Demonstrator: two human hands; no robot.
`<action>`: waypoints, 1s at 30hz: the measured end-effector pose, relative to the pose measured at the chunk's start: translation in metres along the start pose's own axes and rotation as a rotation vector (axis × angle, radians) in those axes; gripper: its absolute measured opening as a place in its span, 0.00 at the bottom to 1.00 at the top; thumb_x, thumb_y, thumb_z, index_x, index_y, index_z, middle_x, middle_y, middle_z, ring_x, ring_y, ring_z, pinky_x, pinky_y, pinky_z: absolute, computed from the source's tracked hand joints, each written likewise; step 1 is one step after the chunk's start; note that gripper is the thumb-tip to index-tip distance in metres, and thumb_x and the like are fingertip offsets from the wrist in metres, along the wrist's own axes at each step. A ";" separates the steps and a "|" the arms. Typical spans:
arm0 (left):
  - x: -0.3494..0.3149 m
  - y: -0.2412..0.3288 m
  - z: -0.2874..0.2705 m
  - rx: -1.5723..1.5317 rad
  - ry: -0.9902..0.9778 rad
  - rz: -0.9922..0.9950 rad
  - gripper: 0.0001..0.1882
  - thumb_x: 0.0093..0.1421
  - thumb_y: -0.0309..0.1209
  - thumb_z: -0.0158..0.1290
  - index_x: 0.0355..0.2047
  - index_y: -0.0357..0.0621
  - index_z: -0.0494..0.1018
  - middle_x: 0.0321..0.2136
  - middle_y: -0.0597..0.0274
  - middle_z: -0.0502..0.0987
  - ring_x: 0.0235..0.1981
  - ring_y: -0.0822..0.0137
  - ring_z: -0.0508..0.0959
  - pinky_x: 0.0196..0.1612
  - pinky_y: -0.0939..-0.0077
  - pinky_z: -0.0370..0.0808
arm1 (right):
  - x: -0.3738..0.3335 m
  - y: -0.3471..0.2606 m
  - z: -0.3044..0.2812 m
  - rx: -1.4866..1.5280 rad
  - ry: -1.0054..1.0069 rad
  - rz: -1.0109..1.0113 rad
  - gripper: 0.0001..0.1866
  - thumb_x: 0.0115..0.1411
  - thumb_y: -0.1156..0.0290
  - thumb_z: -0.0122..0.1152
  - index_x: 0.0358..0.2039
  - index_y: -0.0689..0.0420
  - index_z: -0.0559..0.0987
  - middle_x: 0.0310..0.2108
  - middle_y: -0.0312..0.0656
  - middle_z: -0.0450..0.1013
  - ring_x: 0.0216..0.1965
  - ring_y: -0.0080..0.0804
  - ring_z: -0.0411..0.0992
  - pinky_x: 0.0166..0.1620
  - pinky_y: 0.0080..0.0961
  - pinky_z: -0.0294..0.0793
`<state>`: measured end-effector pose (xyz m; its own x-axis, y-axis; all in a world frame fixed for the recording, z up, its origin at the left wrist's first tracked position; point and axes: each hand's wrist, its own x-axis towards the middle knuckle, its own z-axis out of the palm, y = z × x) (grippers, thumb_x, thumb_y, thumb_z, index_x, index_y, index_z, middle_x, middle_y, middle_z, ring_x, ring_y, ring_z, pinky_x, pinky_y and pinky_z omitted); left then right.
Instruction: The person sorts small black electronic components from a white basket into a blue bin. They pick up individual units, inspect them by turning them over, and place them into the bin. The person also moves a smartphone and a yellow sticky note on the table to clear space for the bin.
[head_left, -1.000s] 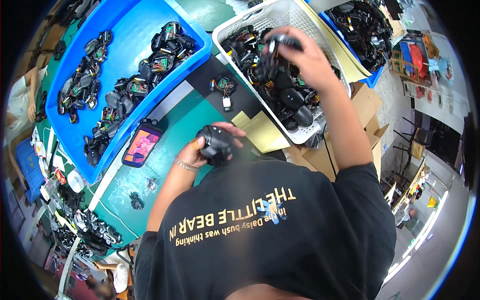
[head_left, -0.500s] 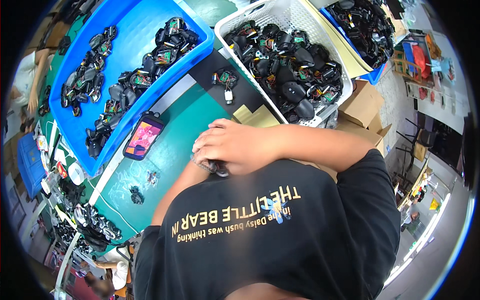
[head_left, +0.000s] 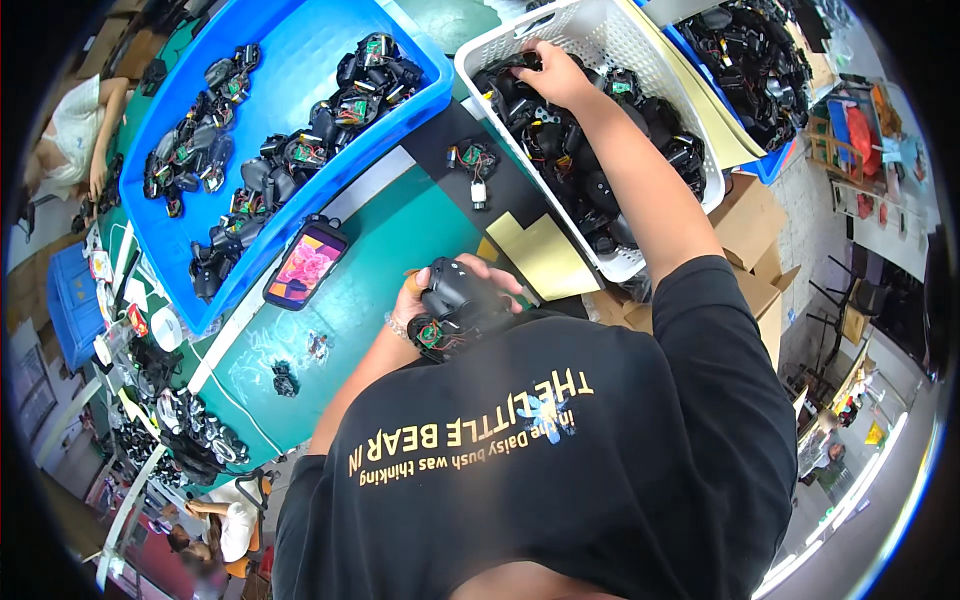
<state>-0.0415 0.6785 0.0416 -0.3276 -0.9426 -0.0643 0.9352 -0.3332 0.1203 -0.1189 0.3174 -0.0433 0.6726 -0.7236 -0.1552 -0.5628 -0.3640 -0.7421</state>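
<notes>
Close to my chest, my left hand (head_left: 412,300) is wrapped around rounded black plastic housings (head_left: 455,292), stacked in the palm. A green circuit board with red wires (head_left: 430,335) shows at their lower end, near the wrist. My right arm reaches out to the white perforated basket (head_left: 590,258), which is heaped with similar black housings (head_left: 600,190). At the basket's far left corner my right hand (head_left: 553,75) bends its fingers around one of the black housings; its fingertips are partly hidden among the pieces.
To the left stands a blue bin (head_left: 290,70) with rows of wired housings. A phone (head_left: 307,265) leans by its near edge. A wired board with a white connector (head_left: 478,175), yellow card (head_left: 535,255) and a small black part (head_left: 285,378) lie on the table. Cardboard boxes (head_left: 750,225) stand right.
My right hand has left my left hand and stretched forward into the white basket. The black housings in my left hand, mostly covered before, now show.
</notes>
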 end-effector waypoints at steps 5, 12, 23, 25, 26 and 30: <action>0.001 0.008 0.004 -0.079 0.100 0.019 0.33 0.51 0.58 0.51 0.47 0.44 0.70 0.49 0.33 0.67 0.49 0.38 0.70 0.51 0.48 0.68 | -0.014 -0.002 -0.002 0.094 0.177 -0.179 0.14 0.55 0.67 0.58 0.41 0.60 0.74 0.40 0.51 0.72 0.44 0.47 0.70 0.49 0.33 0.67; 0.001 0.015 -0.015 -0.016 0.079 0.044 0.34 0.54 0.61 0.49 0.50 0.48 0.65 0.52 0.35 0.60 0.53 0.38 0.66 0.42 0.44 0.77 | -0.046 -0.025 -0.039 0.103 0.335 -0.224 0.11 0.56 0.73 0.55 0.40 0.60 0.73 0.36 0.49 0.73 0.41 0.42 0.71 0.47 0.28 0.67; 0.000 0.011 -0.022 -0.023 0.097 0.045 0.35 0.54 0.61 0.48 0.50 0.47 0.65 0.53 0.33 0.60 0.53 0.38 0.66 0.42 0.46 0.76 | -0.054 -0.010 -0.071 0.136 0.255 -0.076 0.13 0.62 0.70 0.52 0.47 0.56 0.71 0.48 0.42 0.69 0.51 0.34 0.66 0.54 0.29 0.64; -0.001 0.011 -0.022 -0.030 0.096 0.049 0.35 0.54 0.61 0.48 0.51 0.47 0.65 0.53 0.33 0.60 0.53 0.38 0.66 0.42 0.45 0.76 | -0.064 -0.040 -0.082 0.450 0.189 0.155 0.12 0.63 0.70 0.51 0.46 0.56 0.72 0.48 0.41 0.69 0.50 0.31 0.68 0.50 0.30 0.68; -0.001 0.011 -0.021 -0.039 0.094 0.052 0.35 0.54 0.61 0.48 0.51 0.47 0.64 0.53 0.33 0.60 0.53 0.37 0.66 0.42 0.45 0.76 | -0.068 -0.049 -0.085 0.594 0.173 0.094 0.14 0.64 0.67 0.50 0.50 0.55 0.69 0.48 0.38 0.69 0.48 0.28 0.70 0.45 0.30 0.71; -0.002 0.012 -0.027 -0.028 0.103 0.049 0.35 0.54 0.61 0.47 0.52 0.47 0.64 0.53 0.32 0.59 0.53 0.37 0.66 0.42 0.44 0.76 | -0.098 -0.098 -0.097 1.014 -0.124 -0.078 0.16 0.65 0.63 0.47 0.50 0.56 0.65 0.45 0.43 0.71 0.45 0.32 0.71 0.44 0.30 0.72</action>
<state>-0.0261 0.6767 0.0164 -0.2672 -0.9502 -0.1602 0.9536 -0.2847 0.0979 -0.1766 0.3669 0.1076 0.7670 -0.6327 -0.1064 0.1173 0.3013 -0.9463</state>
